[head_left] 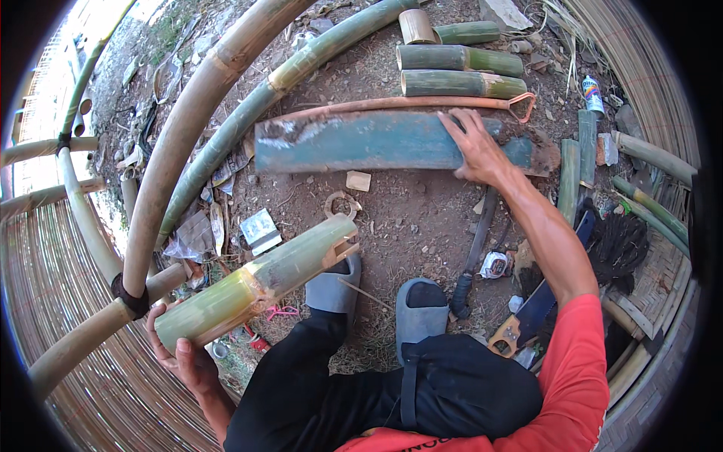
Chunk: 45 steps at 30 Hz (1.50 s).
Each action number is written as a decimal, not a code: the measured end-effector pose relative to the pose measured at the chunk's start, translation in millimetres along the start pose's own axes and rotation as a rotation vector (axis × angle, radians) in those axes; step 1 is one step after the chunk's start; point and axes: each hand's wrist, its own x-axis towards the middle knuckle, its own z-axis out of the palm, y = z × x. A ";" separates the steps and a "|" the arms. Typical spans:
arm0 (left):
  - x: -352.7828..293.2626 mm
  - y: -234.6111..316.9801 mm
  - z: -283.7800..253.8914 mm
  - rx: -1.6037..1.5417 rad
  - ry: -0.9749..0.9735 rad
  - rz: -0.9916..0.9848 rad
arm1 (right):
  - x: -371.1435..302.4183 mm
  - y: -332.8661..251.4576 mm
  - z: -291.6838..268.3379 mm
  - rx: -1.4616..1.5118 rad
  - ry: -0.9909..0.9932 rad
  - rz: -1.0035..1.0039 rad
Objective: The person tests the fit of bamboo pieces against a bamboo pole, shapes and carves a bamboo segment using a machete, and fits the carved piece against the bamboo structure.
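Note:
My left hand, at the lower left, is closed around the near end of a thick green bamboo section. The section slants up to the right over my knee and foot, a pale joint around its middle and a notch cut in its far end. Farther off, my right hand grips a long blue-green painted wooden plank across its width, near the worn right end. The fingers lie over its far edge, with the thumb side at the near edge. Just beyond the plank runs an orange-brown rod with a looped end.
Cut bamboo pieces lie at the back. Long bamboo poles curve along the left. On the right are a handsaw, a dark-handled machete, a tape measure and a spray can. My sandalled feet rest on dirt.

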 end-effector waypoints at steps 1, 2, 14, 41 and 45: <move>1.4 3.6 2.8 -0.001 -0.003 0.035 | -11.8 3.8 -4.0 -0.043 -0.091 -0.033; 4.1 5.3 5.4 0.006 0.008 0.074 | -19.8 11.9 -10.1 -0.007 -0.125 -0.060; 43.7 3.0 194.2 0.100 -0.336 0.292 | -196.6 -139.1 55.6 -0.016 0.180 1.056; 35.9 32.6 263.3 0.433 -0.571 0.169 | -193.2 -147.5 -7.0 0.889 0.500 0.858; 43.4 24.8 246.7 0.392 -0.547 0.170 | -113.2 -161.1 -63.4 0.893 0.817 0.496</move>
